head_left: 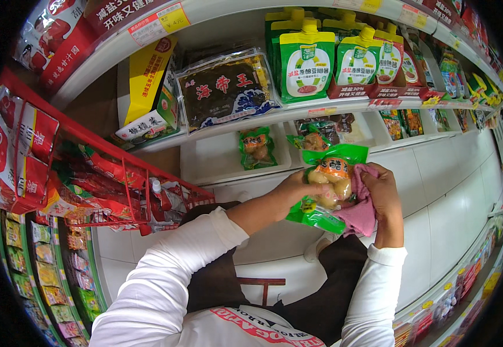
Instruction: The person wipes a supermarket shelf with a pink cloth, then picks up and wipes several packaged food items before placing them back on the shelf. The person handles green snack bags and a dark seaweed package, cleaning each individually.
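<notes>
My left hand (292, 193) grips a green-edged plastic packet of pale round food (331, 186) by its left side, thumb across the front. At the packet's right edge, my right hand (379, 191) holds a pink cloth (364, 212), which hangs down and touches the packet. Just behind, another green packet (314, 138) lies at the edge of a white tray, partly hidden by the held one. A similar green packet (258, 148) rests in the white tray (216, 167) to the left.
A red wire rack (121, 167) filled with red packets stands at left. Above the trays, a shelf holds green spouted pouches (307, 65), a flat seaweed package (227, 89) and a yellow-and-white carton (147, 91). Snack shelves (45, 277) stand lower left, more shelves (450, 295) lower right.
</notes>
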`<action>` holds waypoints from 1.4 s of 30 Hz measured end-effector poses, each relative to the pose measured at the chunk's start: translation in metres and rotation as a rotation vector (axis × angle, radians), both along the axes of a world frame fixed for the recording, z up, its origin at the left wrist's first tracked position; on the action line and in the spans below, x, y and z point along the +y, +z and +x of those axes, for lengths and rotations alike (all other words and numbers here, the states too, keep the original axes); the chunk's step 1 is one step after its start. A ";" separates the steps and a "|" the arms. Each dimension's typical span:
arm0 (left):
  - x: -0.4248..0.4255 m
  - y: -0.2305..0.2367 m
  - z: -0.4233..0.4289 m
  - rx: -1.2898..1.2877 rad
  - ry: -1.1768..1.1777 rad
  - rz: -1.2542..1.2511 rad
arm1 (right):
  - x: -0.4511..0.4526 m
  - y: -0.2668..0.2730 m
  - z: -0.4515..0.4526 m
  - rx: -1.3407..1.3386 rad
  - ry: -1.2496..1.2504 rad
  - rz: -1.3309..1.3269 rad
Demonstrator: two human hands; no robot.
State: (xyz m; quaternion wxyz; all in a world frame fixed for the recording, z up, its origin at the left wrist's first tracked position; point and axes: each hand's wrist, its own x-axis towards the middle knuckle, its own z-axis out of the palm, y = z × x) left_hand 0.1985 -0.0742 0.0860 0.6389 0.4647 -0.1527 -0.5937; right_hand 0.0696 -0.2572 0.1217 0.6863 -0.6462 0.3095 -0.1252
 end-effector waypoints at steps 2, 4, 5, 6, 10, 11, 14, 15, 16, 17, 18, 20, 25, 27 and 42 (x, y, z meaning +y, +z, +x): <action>0.000 0.003 0.002 0.036 0.016 0.090 | -0.001 -0.004 -0.002 0.092 -0.017 -0.215; 0.009 -0.008 0.015 0.023 0.024 0.089 | 0.003 0.004 0.001 0.218 -0.033 -0.594; 0.015 -0.009 0.020 0.017 0.023 0.091 | 0.004 0.007 -0.001 0.246 -0.067 -0.685; 0.021 -0.008 0.027 0.060 0.086 0.168 | 0.003 0.009 -0.002 0.275 -0.103 -0.776; 0.059 -0.024 0.090 0.078 0.159 0.289 | 0.007 0.015 -0.001 0.371 -0.101 -0.829; 0.073 -0.044 0.114 0.129 0.198 0.331 | 0.010 0.018 0.001 0.388 -0.082 -0.815; 0.092 -0.057 0.146 -0.089 0.255 0.271 | 0.014 0.024 0.000 0.391 -0.071 -0.765; 0.096 -0.064 0.157 -0.122 0.302 0.330 | 0.015 0.026 0.000 0.387 -0.074 -0.740; 0.101 -0.074 0.169 -0.156 0.358 0.387 | 0.016 0.025 0.000 0.370 -0.064 -0.816; 0.106 -0.086 0.180 -0.186 0.410 0.444 | 0.016 0.025 0.001 0.388 -0.060 -0.820; 0.116 -0.101 0.194 -0.291 0.457 0.489 | 0.018 0.027 0.003 0.402 -0.051 -0.820; 0.127 -0.123 0.213 -0.501 0.542 0.581 | 0.021 0.025 0.006 0.419 -0.036 -0.815; 0.127 -0.144 0.225 -0.655 0.715 0.812 | 0.028 0.023 0.013 0.384 0.002 -0.865; 0.134 -0.161 0.235 -0.626 0.699 0.812 | 0.032 0.022 0.017 0.372 0.015 -0.898; 0.117 -0.219 0.282 -0.941 0.400 0.924 | 0.060 0.017 0.029 0.358 0.257 -0.844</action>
